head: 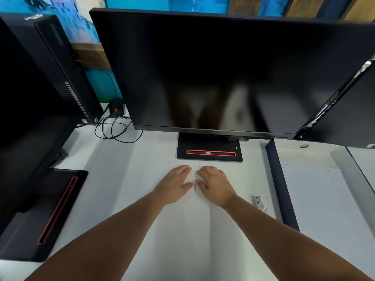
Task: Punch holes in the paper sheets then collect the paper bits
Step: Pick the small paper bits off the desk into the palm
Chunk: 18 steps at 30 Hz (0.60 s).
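My left hand [175, 184] and my right hand [215, 184] lie flat, palms down, side by side on the white desk [125, 179], just in front of the monitor stand. Their thumbs nearly meet, with a narrow gap between them. Any paper bits between the hands are too small and pale to make out. A small metal hole punch [259, 202] lies on the desk to the right of my right wrist. White paper sheets [324, 199] with tiny punched holes near the top edge rest on the neighbouring desk at the right.
A large dark monitor [223, 67] on a black base [209, 147] stands right behind my hands. Another monitor base [40, 216] and a black computer tower [56, 63] stand left, with loose cables [115, 128]. A dark divider strip [281, 187] separates the desks.
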Available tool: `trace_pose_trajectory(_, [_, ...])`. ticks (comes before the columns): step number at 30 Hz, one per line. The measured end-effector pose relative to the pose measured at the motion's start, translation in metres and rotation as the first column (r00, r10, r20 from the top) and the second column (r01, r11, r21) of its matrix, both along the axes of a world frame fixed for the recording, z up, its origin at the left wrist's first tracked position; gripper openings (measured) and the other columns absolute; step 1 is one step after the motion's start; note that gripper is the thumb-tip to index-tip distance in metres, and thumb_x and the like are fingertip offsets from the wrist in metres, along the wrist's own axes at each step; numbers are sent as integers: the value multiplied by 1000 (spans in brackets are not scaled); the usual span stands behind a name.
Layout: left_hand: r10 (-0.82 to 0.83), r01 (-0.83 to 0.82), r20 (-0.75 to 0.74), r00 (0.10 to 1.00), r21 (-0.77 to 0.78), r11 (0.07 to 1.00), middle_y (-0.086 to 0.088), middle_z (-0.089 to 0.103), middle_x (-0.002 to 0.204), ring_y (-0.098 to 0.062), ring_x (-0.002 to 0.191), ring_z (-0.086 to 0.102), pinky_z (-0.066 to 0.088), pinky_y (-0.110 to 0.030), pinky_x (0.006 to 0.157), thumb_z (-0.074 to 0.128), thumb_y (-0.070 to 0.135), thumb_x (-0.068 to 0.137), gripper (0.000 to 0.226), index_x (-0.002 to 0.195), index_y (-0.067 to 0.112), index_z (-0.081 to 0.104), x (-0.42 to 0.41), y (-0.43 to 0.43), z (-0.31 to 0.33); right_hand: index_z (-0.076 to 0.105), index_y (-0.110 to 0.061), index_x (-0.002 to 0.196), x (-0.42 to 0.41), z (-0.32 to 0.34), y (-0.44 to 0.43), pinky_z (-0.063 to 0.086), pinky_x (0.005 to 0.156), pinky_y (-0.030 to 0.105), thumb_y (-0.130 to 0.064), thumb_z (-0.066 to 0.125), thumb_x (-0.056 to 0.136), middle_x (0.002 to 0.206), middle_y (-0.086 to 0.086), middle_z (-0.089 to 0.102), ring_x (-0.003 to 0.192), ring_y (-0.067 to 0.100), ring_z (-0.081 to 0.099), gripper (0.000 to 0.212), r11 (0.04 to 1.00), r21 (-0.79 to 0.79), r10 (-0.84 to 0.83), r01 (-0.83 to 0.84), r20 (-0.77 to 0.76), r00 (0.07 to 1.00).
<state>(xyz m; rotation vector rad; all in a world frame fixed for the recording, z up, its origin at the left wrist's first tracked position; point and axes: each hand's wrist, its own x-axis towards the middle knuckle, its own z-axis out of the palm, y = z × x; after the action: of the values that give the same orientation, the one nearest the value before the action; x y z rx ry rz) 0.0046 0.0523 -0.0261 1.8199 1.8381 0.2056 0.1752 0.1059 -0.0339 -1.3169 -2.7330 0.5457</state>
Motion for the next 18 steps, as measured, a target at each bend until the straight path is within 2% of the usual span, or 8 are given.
trace_pose_trajectory(2, [2, -2, 7, 1000, -9, 1000, 5, 16, 158, -10, 145, 13, 11, -23, 117, 40, 36, 99, 59, 151, 16, 20, 0, 0, 0, 46, -17, 136, 3, 0, 1, 28, 106, 33, -31, 38, 99, 139, 2, 47, 128, 21, 39, 41, 999, -8, -40, 39, -33, 999])
trace_pose_trajectory(5, [11, -11, 16, 1000, -22, 1000, 7, 15, 158, -9, 145, 12, 12, -24, 117, 40, 36, 99, 59, 151, 17, 19, 1, -1, 1, 34, -17, 143, 2, 2, 6, 28, 106, 35, -35, 32, 100, 142, 1, 43, 129, 22, 37, 47, 994, 12, -113, 113, 45, 993])
trace_pose_trajectory(8, [10, -10, 12, 1000, -25, 1000, 6, 15, 158, -10, 145, 12, 12, -24, 116, 40, 36, 99, 59, 151, 17, 19, 1, 0, 2, 28, -18, 146, -4, 4, 10, 29, 105, 37, -40, 27, 100, 144, 1, 39, 129, 23, 35, 51, 993, 23, -114, 112, 112, 987])
trace_pose_trajectory(14, [13, -12, 29, 999, -36, 999, 5, 15, 158, -10, 145, 12, 13, -24, 117, 41, 36, 99, 60, 151, 16, 20, 1, -1, 4, 31, -20, 144, -8, 5, 16, 33, 100, 37, -45, 27, 99, 138, 0, 42, 124, 22, 37, 51, 993, 53, -108, 102, 146, 983])
trace_pose_trajectory(18, [14, -13, 23, 1000, -43, 999, 6, 15, 158, -10, 145, 12, 14, -25, 117, 40, 37, 99, 59, 151, 17, 20, 1, 1, 4, 36, -27, 139, -2, 5, 16, 32, 99, 38, -44, 32, 98, 136, 0, 43, 123, 22, 36, 45, 999, 38, -43, 39, 141, 989])
